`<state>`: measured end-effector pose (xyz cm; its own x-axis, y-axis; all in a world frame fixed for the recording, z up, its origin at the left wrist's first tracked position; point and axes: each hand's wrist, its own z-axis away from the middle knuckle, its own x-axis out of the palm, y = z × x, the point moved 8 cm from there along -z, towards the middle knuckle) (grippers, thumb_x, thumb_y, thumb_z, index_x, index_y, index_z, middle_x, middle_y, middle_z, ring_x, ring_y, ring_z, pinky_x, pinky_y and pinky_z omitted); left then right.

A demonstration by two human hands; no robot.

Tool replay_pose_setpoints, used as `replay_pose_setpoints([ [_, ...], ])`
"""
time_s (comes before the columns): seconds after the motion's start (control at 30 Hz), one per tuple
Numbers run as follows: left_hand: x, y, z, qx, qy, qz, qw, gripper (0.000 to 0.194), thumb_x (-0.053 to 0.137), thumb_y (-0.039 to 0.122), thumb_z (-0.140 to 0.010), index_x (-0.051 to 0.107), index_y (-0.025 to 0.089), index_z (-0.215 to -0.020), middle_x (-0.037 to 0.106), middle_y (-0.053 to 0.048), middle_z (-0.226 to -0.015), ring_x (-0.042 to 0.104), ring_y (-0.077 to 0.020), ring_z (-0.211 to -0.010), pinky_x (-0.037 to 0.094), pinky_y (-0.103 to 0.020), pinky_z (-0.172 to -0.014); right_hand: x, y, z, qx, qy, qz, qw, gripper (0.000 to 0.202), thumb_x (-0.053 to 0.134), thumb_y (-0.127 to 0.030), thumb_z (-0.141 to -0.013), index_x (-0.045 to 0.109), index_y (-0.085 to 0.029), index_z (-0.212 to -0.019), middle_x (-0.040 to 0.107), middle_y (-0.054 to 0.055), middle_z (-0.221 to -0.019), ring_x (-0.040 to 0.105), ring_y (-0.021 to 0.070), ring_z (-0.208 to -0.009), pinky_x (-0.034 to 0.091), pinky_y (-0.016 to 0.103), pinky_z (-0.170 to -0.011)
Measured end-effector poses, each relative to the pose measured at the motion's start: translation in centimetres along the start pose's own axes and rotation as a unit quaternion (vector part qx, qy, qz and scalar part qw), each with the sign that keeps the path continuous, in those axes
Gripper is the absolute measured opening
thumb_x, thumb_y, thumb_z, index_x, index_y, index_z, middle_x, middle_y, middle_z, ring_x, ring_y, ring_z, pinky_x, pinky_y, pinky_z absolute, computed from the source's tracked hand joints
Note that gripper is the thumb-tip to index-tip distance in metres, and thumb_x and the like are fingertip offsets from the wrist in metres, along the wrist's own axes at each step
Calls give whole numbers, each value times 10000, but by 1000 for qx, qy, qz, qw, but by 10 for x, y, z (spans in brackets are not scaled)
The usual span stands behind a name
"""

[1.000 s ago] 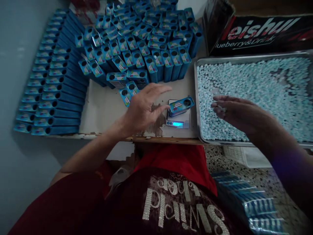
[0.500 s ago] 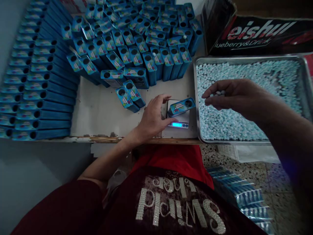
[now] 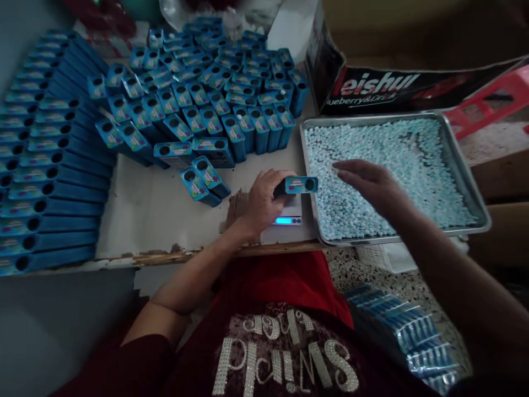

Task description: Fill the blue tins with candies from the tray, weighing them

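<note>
My left hand (image 3: 266, 199) is wrapped round a blue candy box (image 3: 301, 184), whose printed top with a round dark hole faces up. The box is over a small white scale (image 3: 294, 208) with a lit blue display (image 3: 283, 220). Over the left part of a metal tray (image 3: 397, 241), my right hand (image 3: 366, 182) has its fingertips drawn together, palm down. Whether candies are inside those fingers is hidden. Pale blue and white small candies (image 3: 413, 160) fill the tray beneath it.
Many blue boxes (image 3: 215, 118) stand at the back, with stacked rows (image 3: 61, 190) at left. Two boxes (image 3: 202, 182) stand apart near the scale. A black carton (image 3: 372, 91) sits behind the tray, a red plastic piece (image 3: 487, 102) at right. Wrapped blue packs (image 3: 413, 336) lie below the table.
My left hand now grips the box that stood tilted on the scale, with its fingers closed round it. My right hand has turned palm down; the candies seen in it are hidden. The view has shifted.
</note>
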<state>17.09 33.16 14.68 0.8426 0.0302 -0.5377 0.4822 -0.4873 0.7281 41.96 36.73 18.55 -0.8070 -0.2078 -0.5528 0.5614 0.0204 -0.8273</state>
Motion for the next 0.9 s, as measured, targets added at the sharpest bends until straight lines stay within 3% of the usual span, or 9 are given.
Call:
replay_pose_setpoints([
  [0.1,10,32,-36,127,-37,-92,987,460,593,81,-1078,775,385,-1372,812,-25,-1410,700,-314,-1359,413,-662,-1375,29,21,10,90,-17,-209,974,435,667,-697,-1095,764,-274,-1081,823,145,-1119,786,359,-1197,695,554,-1004],
  [0.17,19,53,-52,189,-46,-142,970,410,585,132,-1126,802,410,-1334,813,-1,-1413,681,-312,-1399,310,-703,-1433,47,30,12,137,-24,-357,924,415,675,-675,-1106,720,-268,-1043,813,125,-1067,786,338,-1187,698,526,-1029],
  [0.23,29,66,-59,228,-53,-173,957,377,585,153,-1147,818,405,-1304,824,-1,-1374,687,-302,-1386,312,-700,-1433,58,39,13,181,3,-495,850,336,659,-563,-1150,689,-259,-1010,798,95,-1013,789,295,-1128,696,478,-1050],
  [0.37,43,59,-58,193,-50,-206,958,405,588,113,-1135,816,353,-1368,825,-58,-1356,692,-303,-1342,446,-613,-1340,70,55,15,244,56,-660,708,302,530,-356,-1214,682,-230,-985,766,87,-899,767,252,-907,724,405,-914],
  [0.47,38,46,-50,149,2,-189,971,424,637,84,-1096,810,353,-1374,823,-56,-1345,703,-308,-1256,506,-554,-1236,75,59,17,262,50,-694,668,333,497,-332,-1221,718,-213,-1003,771,117,-898,767,261,-888,734,384,-856],
  [0.57,27,38,-42,130,49,-151,979,433,659,56,-1050,799,325,-1359,825,-51,-1288,714,-298,-1164,544,-477,-1107,78,59,19,282,30,-685,671,408,462,-375,-1236,751,-203,-1005,792,169,-958,793,279,-992,737,357,-881],
  [0.77,26,48,-43,138,24,-135,981,450,643,83,-1066,802,349,-1392,818,-39,-1380,711,-301,-1260,472,-504,-1228,78,68,14,275,43,-643,713,450,476,-429,-1243,714,-226,-919,771,108,-886,774,223,-886,725,324,-865],
  [0.83,22,50,-42,128,32,-115,985,398,680,106,-1066,805,332,-1368,826,-40,-1329,720,-297,-1210,519,-474,-1162,64,74,13,227,39,-589,774,393,606,-503,-1198,730,-229,-945,790,101,-958,799,244,-947,719,345,-859],
  [0.9,16,42,-37,96,41,-75,992,308,744,169,-1068,799,306,-1338,829,-43,-1286,737,-287,-1179,563,-441,-1104,38,77,15,151,57,-473,866,327,774,-568,-1106,777,-247,-1040,818,97,-1119,804,262,-970,700,347,-797],
])
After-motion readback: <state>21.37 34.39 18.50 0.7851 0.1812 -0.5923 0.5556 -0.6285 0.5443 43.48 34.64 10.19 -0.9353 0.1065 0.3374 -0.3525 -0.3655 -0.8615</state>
